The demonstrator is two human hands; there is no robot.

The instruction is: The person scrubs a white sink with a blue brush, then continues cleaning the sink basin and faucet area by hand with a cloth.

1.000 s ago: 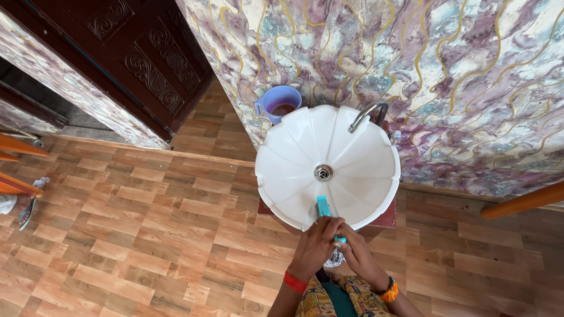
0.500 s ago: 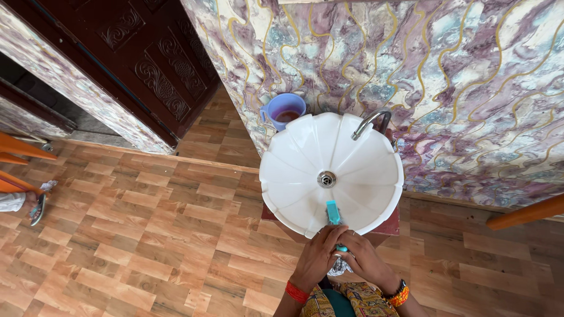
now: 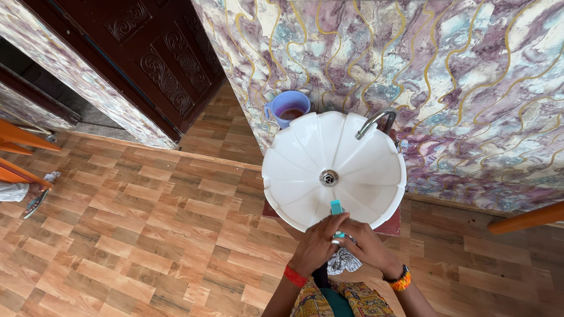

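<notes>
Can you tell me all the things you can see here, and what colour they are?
sink: 1, white, fluted round bowl against the wall
drain: 1, silver, middle of the sink
tap: 1, silver, back rim of the sink
bucket: 1, blue-purple, on the floor behind the sink, brown liquid inside
wall: 1, purple and white marbled with gold lines
door: 1, dark carved wood, upper left
floor: brown wood-look tiles
cloth: 1, white patterned, under the hands
tube: 1, teal, over the sink's front rim, held in both hands
left hand: 1, red wristband, gripping the tube
right hand: 1, orange bead bracelet, gripping the tube
</notes>
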